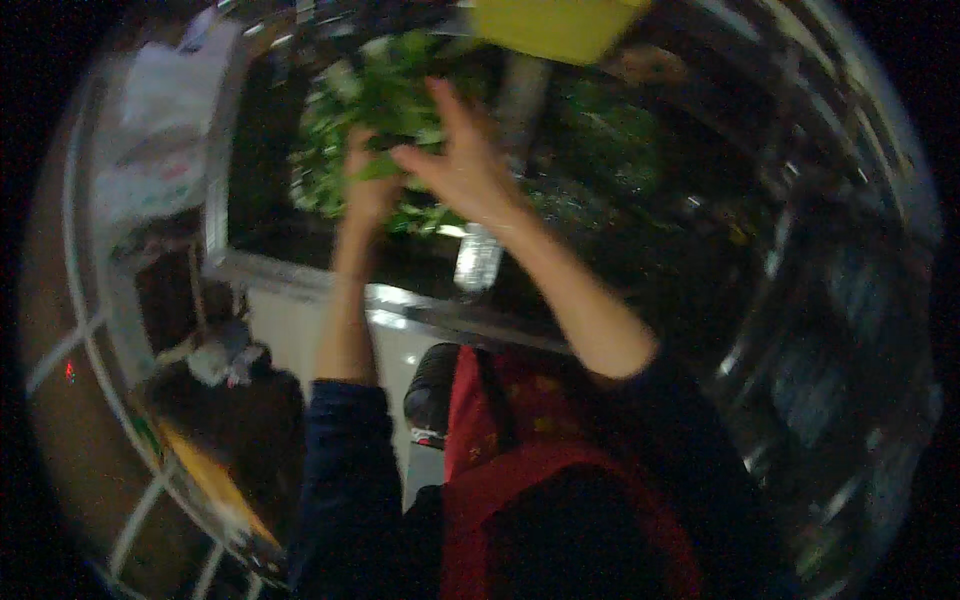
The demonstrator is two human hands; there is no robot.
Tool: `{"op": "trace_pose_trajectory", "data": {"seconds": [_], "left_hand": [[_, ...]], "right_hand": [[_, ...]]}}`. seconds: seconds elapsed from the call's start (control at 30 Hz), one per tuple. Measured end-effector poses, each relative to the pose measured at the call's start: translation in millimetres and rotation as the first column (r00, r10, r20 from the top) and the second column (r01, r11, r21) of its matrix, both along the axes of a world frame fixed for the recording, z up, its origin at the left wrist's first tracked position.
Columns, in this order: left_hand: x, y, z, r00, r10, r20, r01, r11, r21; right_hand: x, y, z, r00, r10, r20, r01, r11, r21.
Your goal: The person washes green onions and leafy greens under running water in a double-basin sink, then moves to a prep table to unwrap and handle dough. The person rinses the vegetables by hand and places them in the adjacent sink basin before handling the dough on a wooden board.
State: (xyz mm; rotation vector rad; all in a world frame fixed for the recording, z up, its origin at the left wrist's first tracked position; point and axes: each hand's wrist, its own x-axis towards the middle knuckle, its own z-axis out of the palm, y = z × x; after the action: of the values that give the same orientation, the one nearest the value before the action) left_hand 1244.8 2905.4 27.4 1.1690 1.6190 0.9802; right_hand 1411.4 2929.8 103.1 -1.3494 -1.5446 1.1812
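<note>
Leafy green vegetables (322,150) lie in a heap over the left part of a dark, metal-edged tray or counter (292,271). My left hand (371,176) reaches into the leaves, its fingers partly hidden by them; whether they close on any is blurred. Over the right side of the heap is my right hand (469,157), with thumb and forefinger spread apart and no leaves plainly between them. A small shiny, pale object (478,259) lies just below my right wrist. More greens (611,135) lie further right, in shadow.
A yellow container (559,26) stands at the top. White plastic bags (165,112) lie at the left. Below them is a dark bin or bag (225,412) on the tiled floor side. Dark, glossy plastic (832,330) fills the right. A metal rim runs before my red apron.
</note>
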Motion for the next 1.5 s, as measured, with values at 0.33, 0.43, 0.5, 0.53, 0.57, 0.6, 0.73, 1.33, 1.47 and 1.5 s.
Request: {"op": "trace_pose_trajectory", "data": {"seconds": [0.33,0.43,0.5,0.53,0.57,0.6,0.73,1.33,1.47,1.5], "left_hand": [[122.0,-74.4,2.7,0.902,-0.202,-0.381,0.260,0.960,0.105],[189.6,-89.6,2.8,0.788,-0.349,-0.508,0.433,0.900,0.053],[214.1,-94.9,-13.0,0.651,-0.371,-0.663,0.358,0.919,-0.162],[223.6,-100.6,-24.7,0.597,-0.386,-0.704,0.362,0.912,-0.194],[232.2,-107.8,-38.9,0.552,-0.349,-0.757,0.376,0.915,-0.148],[240.7,-117.2,-54.4,0.568,-0.393,-0.723,0.379,0.905,-0.194],[252.5,-142.8,-113.8,0.784,-0.429,-0.448,0.319,0.899,-0.301],[335.6,12.5,-29.6,0.872,-0.345,0.346,0.391,0.917,-0.071],[299.1,51.5,-43.6,0.883,-0.382,-0.271,0.412,0.909,0.058],[284.7,60.6,-50.2,0.801,-0.291,-0.524,0.403,0.908,0.111]], "right_hand": [[273.5,-171.8,-112.1,0.789,-0.262,0.556,0.359,0.931,-0.071],[369.3,-204.7,-135.3,0.563,-0.299,0.770,0.591,0.798,-0.123],[402.8,-216.0,-147.4,0.695,-0.359,0.623,0.654,0.676,-0.340],[412.8,-218.7,-151.6,0.705,-0.435,0.560,0.706,0.511,-0.490],[417.6,-220.6,-155.1,0.768,-0.462,0.443,0.639,0.512,-0.574],[416.5,-221.9,-159.8,0.784,-0.498,0.370,0.596,0.441,-0.671],[396.7,-222.5,-182.0,0.970,-0.059,0.237,0.201,0.744,-0.638],[367.4,-70.0,-103.9,0.868,-0.416,-0.271,0.323,0.888,-0.326],[429.2,-28.1,-123.3,0.846,-0.473,0.247,0.518,0.839,-0.168],[442.7,-20.4,-137.7,0.802,-0.447,0.396,0.508,0.859,-0.058]]}}
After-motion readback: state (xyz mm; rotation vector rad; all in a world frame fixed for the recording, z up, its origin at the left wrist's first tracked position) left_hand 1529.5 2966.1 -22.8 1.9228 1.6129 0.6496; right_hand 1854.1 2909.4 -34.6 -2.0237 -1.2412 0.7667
